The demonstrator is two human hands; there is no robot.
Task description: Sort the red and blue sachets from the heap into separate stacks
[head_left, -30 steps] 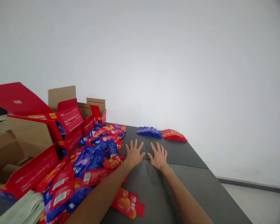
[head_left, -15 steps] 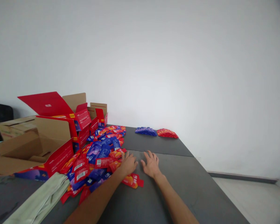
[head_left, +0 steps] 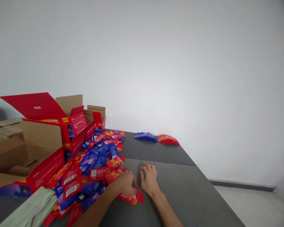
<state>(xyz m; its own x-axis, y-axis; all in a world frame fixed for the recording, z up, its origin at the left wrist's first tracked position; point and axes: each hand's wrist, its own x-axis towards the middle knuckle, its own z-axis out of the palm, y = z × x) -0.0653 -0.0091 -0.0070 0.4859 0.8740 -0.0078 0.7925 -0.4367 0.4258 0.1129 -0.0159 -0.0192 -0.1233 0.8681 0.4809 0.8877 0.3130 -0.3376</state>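
Here, at the near left, a folded pale green cloth lies on the dark grey surface, beside the near end of a loose pile of packets. The packets, red and blue, overlap at many angles, some with barcodes facing up. At the pile's near right edge a single red packet lies flat, its right end showing past the left hand. Of the two hands, this one is palm down over that packet, fingers curled under; whether they grip it cannot be told. The right hand is just to the right, apart from the left, above or on the bare surface; its fingers are loosely bent, partly open, and nothing shows in its grasp.

Left of the pile stands an open red carton with its brown inside showing. Farther back is another red carton, its broad red lid tilted up to the left, and beyond it a smaller open carton near the wall. The pile stretches far along these cartons. At the far edge, well apart from the hands, a neat row of blue packets sits just left of a row of red packets.
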